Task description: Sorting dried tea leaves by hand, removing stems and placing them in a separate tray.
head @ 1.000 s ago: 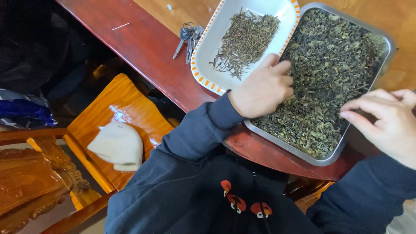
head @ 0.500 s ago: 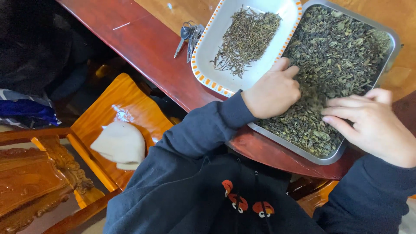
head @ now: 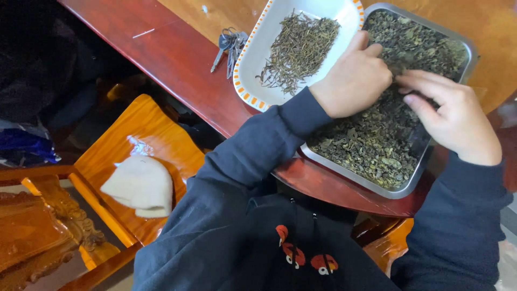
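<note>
Head cam, looking down at a person in a dark navy hooded top w/ red-and-white figures on the chest, seated at a reddish-brown polished wooden table (head: 161, 48).

Both hands work over a rectangular shiny metal tray (head: 377, 186) filled w/ crumpled dark green dried leaves (head: 371, 145). The tray sits at the table's near edge, right of centre, touching a white rectangular dish with an orange-dashed rim (head: 258, 59) along its left side.

Left hand (head: 353, 81): knuckles up, fingers curled together and pressed down into the leaves near the tray's upper middle; fingertips are buried, so whether they pinch anything can't be told. Wrist lies across the seam btwn dish and tray.

Right hand (head: 452, 116): palm down, fingers extended and close together, tips pointing left toward the left hand's fingers, nearly meeting them over the leaves. Can't tell if anything is held.

The white dish holds 1 loose pile of thin, twig-like olive-brown stems (head: 299, 51), apart from the tray's leaves.

A bunch of metal keys (head: 230, 46) lies on the table just left of the dish.

Lower left: an orange-varnished wooden chair seat (head: 140, 129) w/ a cream-coloured folded cloth (head: 141, 186) resting on it.
</note>
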